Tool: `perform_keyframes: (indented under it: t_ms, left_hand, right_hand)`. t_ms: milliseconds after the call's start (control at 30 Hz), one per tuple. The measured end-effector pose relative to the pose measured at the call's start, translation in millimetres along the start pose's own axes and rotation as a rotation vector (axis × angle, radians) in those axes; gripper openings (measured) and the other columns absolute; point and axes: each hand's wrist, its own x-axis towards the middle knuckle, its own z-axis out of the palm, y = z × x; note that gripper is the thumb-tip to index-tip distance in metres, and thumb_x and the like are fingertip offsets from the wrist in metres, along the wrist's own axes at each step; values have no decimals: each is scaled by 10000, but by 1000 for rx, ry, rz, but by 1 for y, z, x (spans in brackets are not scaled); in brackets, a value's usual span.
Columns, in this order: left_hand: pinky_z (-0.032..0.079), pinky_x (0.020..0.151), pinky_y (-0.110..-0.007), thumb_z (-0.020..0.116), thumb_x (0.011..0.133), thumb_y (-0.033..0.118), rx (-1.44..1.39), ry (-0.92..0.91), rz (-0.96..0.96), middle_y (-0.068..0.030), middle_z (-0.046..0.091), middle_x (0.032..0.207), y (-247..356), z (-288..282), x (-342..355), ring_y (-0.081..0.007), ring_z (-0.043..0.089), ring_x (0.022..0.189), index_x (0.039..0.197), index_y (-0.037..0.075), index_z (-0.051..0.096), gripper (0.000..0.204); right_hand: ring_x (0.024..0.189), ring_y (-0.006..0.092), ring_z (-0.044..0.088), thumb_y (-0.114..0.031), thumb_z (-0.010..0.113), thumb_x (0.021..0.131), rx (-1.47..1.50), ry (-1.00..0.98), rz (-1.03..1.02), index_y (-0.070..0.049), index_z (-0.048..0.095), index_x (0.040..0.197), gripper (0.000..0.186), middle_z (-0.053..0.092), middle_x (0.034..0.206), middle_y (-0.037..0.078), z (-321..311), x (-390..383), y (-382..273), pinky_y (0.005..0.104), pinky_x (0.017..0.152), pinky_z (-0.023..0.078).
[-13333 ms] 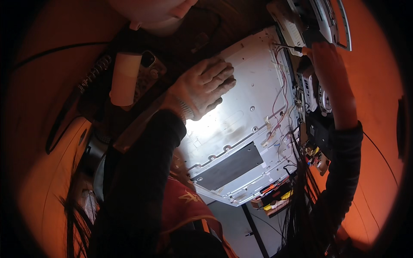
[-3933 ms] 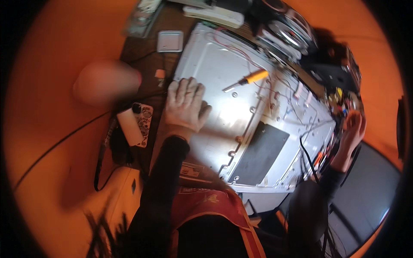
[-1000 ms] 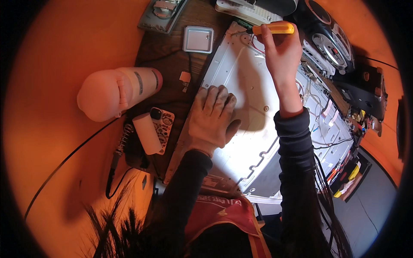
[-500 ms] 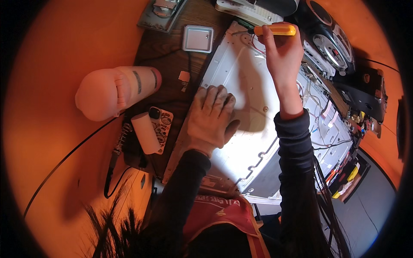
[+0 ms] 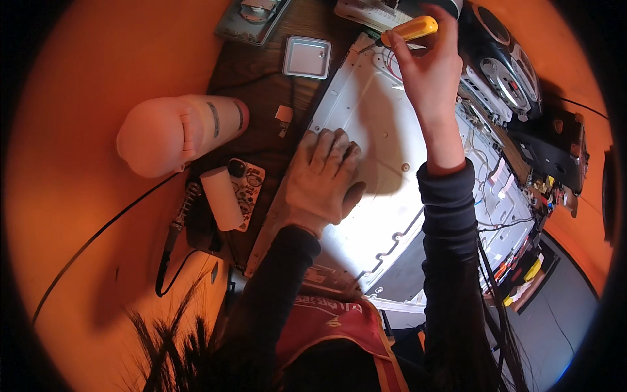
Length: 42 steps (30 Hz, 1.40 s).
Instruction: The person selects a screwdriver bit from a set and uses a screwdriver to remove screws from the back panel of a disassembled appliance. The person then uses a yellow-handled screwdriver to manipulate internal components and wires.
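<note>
My left hand (image 5: 321,179), in a grey-beige glove, lies with fingers outstretched on the large silver metal panel (image 5: 405,189), near its left edge. Up at the panel's far end, my right hand (image 5: 431,78) grips a yellow-handled screwdriver (image 5: 415,29), its blade pointing down-left at the panel's top corner. Whether the tip touches a screw is too small to tell. Thin red wires (image 5: 390,63) run beneath the right hand, and pale cables (image 5: 484,178) lie along the panel's right side, near a dark plate (image 5: 398,281).
Left are a pink bottle (image 5: 153,137), white cylinder (image 5: 222,199), patterned phone (image 5: 251,189) and soldering-iron stand (image 5: 188,202) with cable. A small metal tray (image 5: 307,57) sits above. Right are a silver-black stereo (image 5: 498,78), black device (image 5: 555,150), tools (image 5: 532,274) and grey surface (image 5: 555,326).
Since a second ago, my right hand has risen slightly and the screwdriver handle has tilted upward. Earlier the screwdriver lay loose mid-panel and my right hand was at the right edge.
</note>
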Motion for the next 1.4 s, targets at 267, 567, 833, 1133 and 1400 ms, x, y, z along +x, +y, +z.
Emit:
perform_keyframes:
  t_ms: [267, 567, 833, 1133, 1400]
  left_hand:
    - [329, 1102, -526, 723, 741, 375, 26, -14, -3, -162, 513, 1316, -1, -1, 0, -335, 437, 1259, 1230, 47, 565, 609]
    - [319, 1121, -550, 706, 772, 384, 51, -27, -20, -172, 524, 1307, 1, -1, -1, -350, 451, 1264, 1206, 43, 584, 565]
    - [306, 1127, -542, 713, 764, 365, 42, -60, -39, -164, 518, 1317, 2, -4, -2, -348, 435, 1278, 1233, 45, 575, 584]
    - [271, 1166, -515, 710, 785, 392, -11, -44, -65, -158, 533, 1320, -1, 1, -5, -321, 441, 1292, 1248, 40, 583, 596]
    - [280, 1169, -531, 727, 744, 359, -42, -12, -67, -151, 523, 1311, -3, 2, -5, -332, 445, 1283, 1213, 56, 591, 574]
  right_hand:
    - [895, 195, 711, -82, 695, 911, 87, -243, -176, -29, 507, 1160, 317, 701, 979, 108, -15, 17, 9, 298, 777, 543]
    - [859, 215, 691, -85, 659, 922, 172, -526, -411, -40, 539, 1120, 237, 679, 936, 125, -40, 61, 28, 328, 737, 531]
    - [961, 228, 635, -144, 415, 1010, 805, -1, 5, -64, 409, 1171, 180, 637, 1048, 165, 23, 13, 31, 344, 878, 504]
    - [520, 73, 469, -271, 479, 1021, 713, 487, -106, -35, 488, 785, 333, 500, 581, 6, 77, 32, 5, 230, 491, 370]
    - [456, 145, 276, -245, 334, 919, 1305, -131, 215, -96, 352, 725, 246, 334, 520, 51, 31, 52, 41, 317, 425, 226]
